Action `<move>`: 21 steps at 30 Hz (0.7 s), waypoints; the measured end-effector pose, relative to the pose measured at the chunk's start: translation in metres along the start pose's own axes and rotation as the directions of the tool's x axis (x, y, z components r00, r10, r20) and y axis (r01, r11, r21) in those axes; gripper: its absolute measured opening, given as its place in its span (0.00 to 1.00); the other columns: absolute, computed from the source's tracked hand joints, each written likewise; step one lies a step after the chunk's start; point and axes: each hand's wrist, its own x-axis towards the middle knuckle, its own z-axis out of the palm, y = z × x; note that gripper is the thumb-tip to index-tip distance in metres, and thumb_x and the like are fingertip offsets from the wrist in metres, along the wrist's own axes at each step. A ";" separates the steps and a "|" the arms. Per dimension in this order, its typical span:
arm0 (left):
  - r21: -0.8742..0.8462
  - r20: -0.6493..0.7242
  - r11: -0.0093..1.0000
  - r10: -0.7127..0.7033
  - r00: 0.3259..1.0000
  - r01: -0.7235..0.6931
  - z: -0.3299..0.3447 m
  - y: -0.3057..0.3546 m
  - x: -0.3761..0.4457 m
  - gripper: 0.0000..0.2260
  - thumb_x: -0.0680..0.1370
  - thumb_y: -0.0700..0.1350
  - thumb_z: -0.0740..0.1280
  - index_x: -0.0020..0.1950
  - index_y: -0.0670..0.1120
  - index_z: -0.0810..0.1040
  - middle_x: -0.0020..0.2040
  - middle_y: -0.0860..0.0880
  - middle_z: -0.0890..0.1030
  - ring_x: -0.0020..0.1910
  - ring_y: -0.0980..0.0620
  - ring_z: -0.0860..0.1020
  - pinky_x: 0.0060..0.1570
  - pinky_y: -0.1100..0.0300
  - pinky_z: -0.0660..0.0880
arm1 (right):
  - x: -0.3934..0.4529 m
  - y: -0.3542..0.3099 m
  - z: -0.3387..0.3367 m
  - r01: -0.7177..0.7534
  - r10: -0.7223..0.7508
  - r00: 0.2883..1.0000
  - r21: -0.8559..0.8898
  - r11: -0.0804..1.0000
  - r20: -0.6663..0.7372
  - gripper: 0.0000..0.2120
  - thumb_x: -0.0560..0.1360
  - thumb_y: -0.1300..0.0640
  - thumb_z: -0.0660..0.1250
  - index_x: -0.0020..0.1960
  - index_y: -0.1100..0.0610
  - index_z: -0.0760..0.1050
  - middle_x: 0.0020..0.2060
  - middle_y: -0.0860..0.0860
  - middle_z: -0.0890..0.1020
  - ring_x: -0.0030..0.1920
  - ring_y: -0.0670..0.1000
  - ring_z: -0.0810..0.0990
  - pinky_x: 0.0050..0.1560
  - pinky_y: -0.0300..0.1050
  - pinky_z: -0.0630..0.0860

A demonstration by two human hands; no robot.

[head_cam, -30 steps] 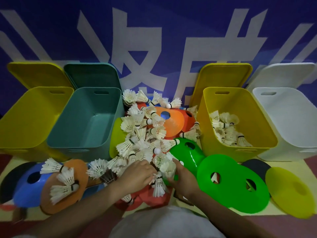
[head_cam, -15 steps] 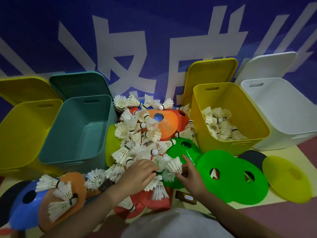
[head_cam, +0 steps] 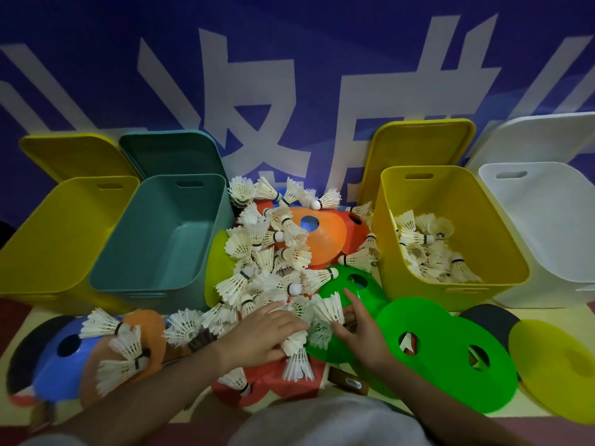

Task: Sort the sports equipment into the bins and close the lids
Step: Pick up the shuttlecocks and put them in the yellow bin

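Observation:
A heap of white feather shuttlecocks (head_cam: 267,252) lies on flat disc cones between the teal bin (head_cam: 154,278) and the right yellow bin (head_cam: 450,286), which holds several shuttlecocks (head_cam: 428,249). My left hand (head_cam: 260,336) lies on the near end of the heap, fingers and thumb closed around a few shuttlecocks (head_cam: 296,344). My right hand (head_cam: 363,329) is beside it over a green cone (head_cam: 357,288), fingers spread and touching a shuttlecock (head_cam: 328,309).
A left yellow bin (head_cam: 48,239) and a white bin (head_cam: 547,239) stand at the ends, all lids leaning open against the blue wall. Green cones (head_cam: 450,352), a yellow cone (head_cam: 560,362), a blue cone (head_cam: 61,362) and orange cones (head_cam: 325,243) lie around.
The view has swung back leftward. My right hand has opened and slid forward onto the green cone; my left hand stays on the near shuttlecocks.

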 end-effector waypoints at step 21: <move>-0.951 -0.115 0.279 -0.712 0.692 0.129 -0.085 0.012 0.111 0.16 0.74 0.47 0.72 0.59 0.58 0.76 0.63 0.60 0.74 0.64 0.62 0.69 0.63 0.63 0.66 | 0.030 -0.049 -0.144 0.292 -0.268 0.912 0.033 0.956 -0.310 0.20 0.77 0.63 0.66 0.67 0.49 0.74 0.51 0.51 0.75 0.50 0.48 0.75 0.52 0.38 0.72</move>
